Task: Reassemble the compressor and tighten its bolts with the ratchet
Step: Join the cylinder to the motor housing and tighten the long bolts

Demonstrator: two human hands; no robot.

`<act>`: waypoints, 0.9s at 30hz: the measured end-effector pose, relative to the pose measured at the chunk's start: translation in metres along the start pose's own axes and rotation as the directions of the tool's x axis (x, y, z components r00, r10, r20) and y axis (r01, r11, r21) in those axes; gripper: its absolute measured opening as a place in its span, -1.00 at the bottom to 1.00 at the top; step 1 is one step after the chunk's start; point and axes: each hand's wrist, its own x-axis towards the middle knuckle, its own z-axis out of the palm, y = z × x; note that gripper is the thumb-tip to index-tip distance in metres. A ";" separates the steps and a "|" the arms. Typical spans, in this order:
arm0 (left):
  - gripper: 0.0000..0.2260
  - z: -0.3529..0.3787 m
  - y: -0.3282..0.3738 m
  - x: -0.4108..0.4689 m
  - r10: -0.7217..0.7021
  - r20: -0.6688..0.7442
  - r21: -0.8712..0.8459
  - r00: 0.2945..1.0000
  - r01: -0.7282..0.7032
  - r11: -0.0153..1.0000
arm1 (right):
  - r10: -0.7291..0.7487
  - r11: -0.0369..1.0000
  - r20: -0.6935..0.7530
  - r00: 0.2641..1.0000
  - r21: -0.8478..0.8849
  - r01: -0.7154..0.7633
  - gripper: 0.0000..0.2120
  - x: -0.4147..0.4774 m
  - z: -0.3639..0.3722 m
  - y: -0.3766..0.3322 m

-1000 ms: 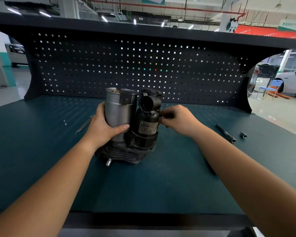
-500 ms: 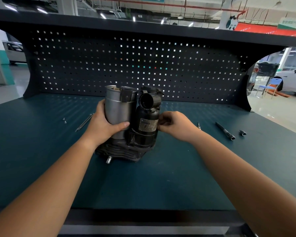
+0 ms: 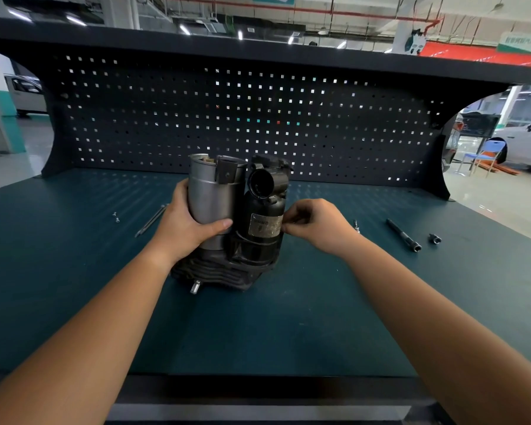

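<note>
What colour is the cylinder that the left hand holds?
Silver-grey cylinder, clearest in the head view.

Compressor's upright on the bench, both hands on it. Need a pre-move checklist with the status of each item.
1. Compressor seated upright on bench: ok.
2. Left hand grip round silver cylinder: ok.
3. Right hand fingers pinched at black cylinder; anything held in them: cannot tell.
4. Driving tool in hand: not ok; black bar tool lies on the bench, right of the right hand.
5. Socket fitted: not ok; it lies loose beside that tool.
6. All fasteners installed: not ok; bolt, small screw and long rods lie loose.
</note>
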 end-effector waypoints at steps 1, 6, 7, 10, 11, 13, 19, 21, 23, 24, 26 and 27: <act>-0.17 0.000 0.000 0.000 0.000 -0.001 0.001 1.000 0.000 1.000 | 0.000 1.000 0.007 1.000 -0.005 0.000 -0.90 0.001 0.000 0.000; -0.17 0.000 0.000 0.000 0.004 -0.002 0.006 1.000 -0.004 1.000 | 0.007 0.999 0.043 0.999 0.042 -0.009 -0.88 0.000 0.001 0.007; -0.17 0.000 0.000 0.000 0.005 -0.003 0.007 1.000 -0.005 1.000 | 0.004 0.998 0.038 0.999 0.067 -0.006 -0.89 0.000 0.000 0.008; -0.17 0.000 0.000 0.000 0.000 -0.003 0.005 1.000 0.000 1.000 | 0.018 0.993 0.023 1.000 0.116 -0.020 -0.96 -0.002 0.003 0.009; -0.17 0.000 0.000 0.000 -0.004 -0.002 0.001 1.000 0.004 1.000 | 0.027 0.991 0.019 0.999 0.128 -0.030 -0.97 -0.002 0.004 0.009; -0.18 0.000 0.000 0.000 -0.007 -0.001 -0.007 1.000 0.007 1.000 | 0.045 0.985 0.022 0.999 0.168 -0.048 -0.96 -0.003 0.007 0.010; -0.19 0.000 -0.001 0.000 -0.004 -0.005 -0.003 1.000 0.004 1.000 | 0.148 0.906 0.052 0.988 0.393 -0.156 -0.78 -0.011 0.017 0.016; -0.20 0.000 -0.002 0.000 0.001 -0.010 0.003 1.000 -0.001 1.000 | 0.175 0.882 0.032 0.984 0.440 -0.171 -0.79 -0.012 0.021 0.017; -0.19 0.000 -0.002 0.000 0.004 -0.010 0.001 1.000 -0.004 1.000 | 0.204 0.863 0.005 0.979 0.472 -0.182 -0.85 -0.012 0.024 0.019; -0.19 0.000 -0.002 0.001 0.005 -0.008 -0.001 1.000 -0.005 1.000 | 0.222 0.848 0.001 0.975 0.494 -0.194 -0.87 -0.012 0.027 0.019; -0.19 0.000 -0.003 0.001 0.008 -0.004 -0.005 1.000 -0.008 1.000 | 0.252 0.773 0.039 0.967 0.593 -0.225 -0.86 -0.013 0.033 0.022; -0.19 0.000 -0.003 0.001 0.010 -0.004 -0.007 1.000 -0.010 1.000 | 0.260 0.716 0.071 0.963 0.655 -0.242 -0.81 -0.014 0.037 0.022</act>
